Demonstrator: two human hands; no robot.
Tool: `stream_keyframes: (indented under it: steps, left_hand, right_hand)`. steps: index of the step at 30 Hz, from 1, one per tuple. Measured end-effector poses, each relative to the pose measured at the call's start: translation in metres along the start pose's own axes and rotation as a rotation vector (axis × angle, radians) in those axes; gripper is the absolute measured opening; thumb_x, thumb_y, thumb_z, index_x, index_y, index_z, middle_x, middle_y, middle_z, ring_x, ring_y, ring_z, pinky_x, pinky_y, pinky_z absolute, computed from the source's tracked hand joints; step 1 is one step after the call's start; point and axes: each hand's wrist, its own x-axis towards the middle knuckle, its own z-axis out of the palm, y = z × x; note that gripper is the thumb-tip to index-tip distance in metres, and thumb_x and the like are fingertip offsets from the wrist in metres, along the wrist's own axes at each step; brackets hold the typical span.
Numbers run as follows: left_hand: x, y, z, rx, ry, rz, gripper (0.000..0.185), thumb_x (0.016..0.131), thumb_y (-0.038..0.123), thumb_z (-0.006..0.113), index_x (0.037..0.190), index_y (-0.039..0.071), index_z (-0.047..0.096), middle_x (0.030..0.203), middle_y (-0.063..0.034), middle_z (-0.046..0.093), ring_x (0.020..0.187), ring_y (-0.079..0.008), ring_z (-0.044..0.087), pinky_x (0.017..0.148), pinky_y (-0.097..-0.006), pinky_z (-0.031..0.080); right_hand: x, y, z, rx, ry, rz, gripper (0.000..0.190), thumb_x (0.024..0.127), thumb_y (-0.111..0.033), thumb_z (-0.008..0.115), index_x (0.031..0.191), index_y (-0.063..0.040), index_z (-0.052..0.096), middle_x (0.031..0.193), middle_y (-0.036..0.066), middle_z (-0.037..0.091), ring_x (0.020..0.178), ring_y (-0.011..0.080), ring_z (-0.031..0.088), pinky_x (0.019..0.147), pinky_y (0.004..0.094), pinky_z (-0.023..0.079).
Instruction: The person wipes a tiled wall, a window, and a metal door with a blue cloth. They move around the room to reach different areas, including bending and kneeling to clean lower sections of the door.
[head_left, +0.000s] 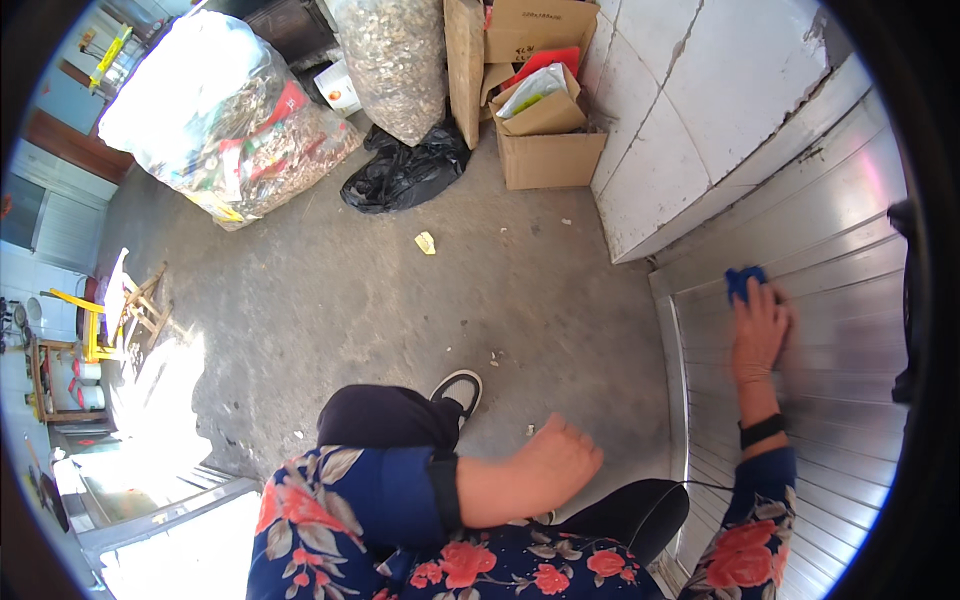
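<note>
My right hand (759, 330) presses a blue cloth (745, 283) against the ribbed metal door panel (817, 352) on the right, near its upper edge. Its fingers lie over the cloth, and a dark band circles the wrist. My left hand (559, 457) hangs in front of my body above the floor, with its fingers curled and slightly blurred. No object shows in it; its palm side is hidden.
Cracked white wall tiles (652, 97) adjoin the door. Ahead are a cardboard box (553, 161), a wooden board (463, 67), a black plastic bag (405, 176) and large stuffed clear bags (277, 150). A yellow scrap (425, 242) lies on the concrete floor (337, 300). A yellow chair (91, 326) stands far left.
</note>
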Motion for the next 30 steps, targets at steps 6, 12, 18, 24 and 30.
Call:
stream_keyframes:
  steps: [6, 12, 18, 24, 30]
  left_hand:
    - [0.035, 0.0, -0.002, -0.015, -0.07, 0.104, 0.023, 0.067, 0.013, 0.059, 0.089, 0.005, 0.056, 0.083, -0.0082, 0.059, 0.081, -0.0232, 0.057, 0.071, -0.0335, 0.038]
    - [0.034, 0.003, -0.003, 0.063, -0.18, 0.079, 0.035, 0.062, 0.014, 0.064, 0.095, 0.004, 0.056, 0.087, -0.0082, 0.059, 0.086, -0.0226, 0.055, 0.074, -0.0348, 0.037]
    - [0.023, 0.011, -0.003, 0.082, -0.234, 0.027, 0.036, 0.063, 0.016, 0.064, 0.096, 0.005, 0.056, 0.088, -0.0083, 0.058, 0.086, -0.0228, 0.054, 0.077, -0.0346, 0.036]
    - [-0.002, 0.013, 0.008, 0.118, -0.055, -0.05, 0.029, 0.07, 0.017, 0.056, 0.096, 0.005, 0.056, 0.084, -0.0068, 0.056, 0.083, -0.0218, 0.053, 0.079, -0.0354, 0.036]
    - [-0.025, 0.007, 0.019, 0.119, -0.016, -0.121, 0.033, 0.073, 0.016, 0.052, 0.103, 0.005, 0.055, 0.08, -0.0055, 0.054, 0.08, -0.0206, 0.053, 0.077, -0.0347, 0.037]
  right_hand:
    - [0.016, 0.085, -0.125, -0.385, 0.111, 0.212, 0.039, 0.079, -0.006, 0.05, 0.117, -0.018, 0.053, 0.137, -0.002, 0.038, 0.128, 0.0173, 0.032, 0.097, 0.0382, 0.028]
    - [0.012, 0.081, -0.118, -0.468, 0.07, 0.328, 0.046, 0.079, -0.003, 0.047, 0.123, -0.017, 0.049, 0.141, -0.002, 0.032, 0.13, 0.017, 0.028, 0.1, 0.0389, 0.024]
    - [0.001, -0.008, -0.019, -0.251, -0.374, 0.167, 0.04, 0.079, -0.006, 0.046, 0.118, -0.01, 0.053, 0.144, 0.005, 0.024, 0.134, 0.0207, 0.018, 0.105, 0.0441, 0.016]
    - [-0.03, -0.051, 0.064, -0.365, -0.495, -0.022, 0.034, 0.084, -0.019, 0.049, 0.116, -0.01, 0.054, 0.145, 0.006, 0.019, 0.135, 0.0223, 0.009, 0.107, 0.0445, 0.012]
    - [-0.056, -0.079, 0.115, -0.328, -0.642, -0.136, 0.034, 0.087, -0.027, 0.048, 0.117, -0.012, 0.054, 0.145, 0.007, 0.018, 0.135, 0.0247, 0.007, 0.109, 0.0472, 0.006]
